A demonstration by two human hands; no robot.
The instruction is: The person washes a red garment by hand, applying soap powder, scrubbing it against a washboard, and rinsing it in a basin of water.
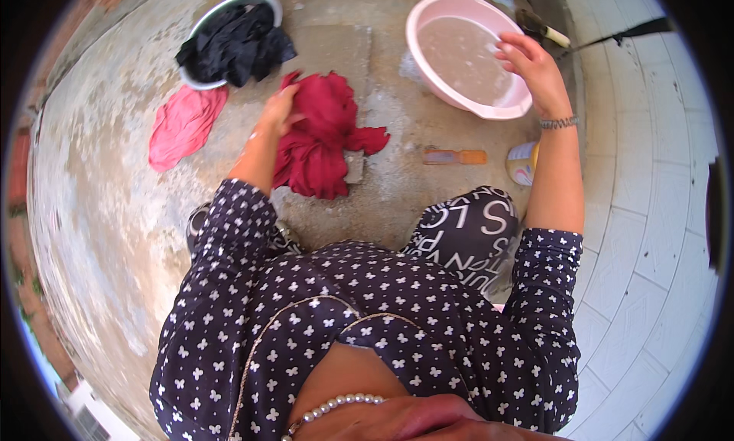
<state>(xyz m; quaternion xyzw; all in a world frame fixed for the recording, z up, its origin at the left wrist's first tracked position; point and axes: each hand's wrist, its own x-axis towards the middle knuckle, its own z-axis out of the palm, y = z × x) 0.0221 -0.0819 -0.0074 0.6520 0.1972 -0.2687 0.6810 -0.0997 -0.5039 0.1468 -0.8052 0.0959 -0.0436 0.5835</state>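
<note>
A crumpled dark red cloth (317, 137) lies bunched on the concrete floor before me. My left hand (282, 107) grips its left side, some fingers hidden by the fabric. Over the right rim of a pink plastic basin (421, 54), my right hand (526, 62) hovers with bent fingers apart and nothing in them. Cloudy, greyish water (464, 59) fills much of the basin. Between the cloth and my right forearm lies an orange scrubbing brush (455, 157). A container with a yellow part and a pale label (520, 163) stands partly hidden behind that forearm.
At the upper left, a metal basin (277, 10) holds black wet-looking clothes (238, 42). A pink cloth (186, 125) lies on the floor beside it. A white tiled wall (631, 211) rises along the right. A pale-handled tool (556, 36) rests near the basin.
</note>
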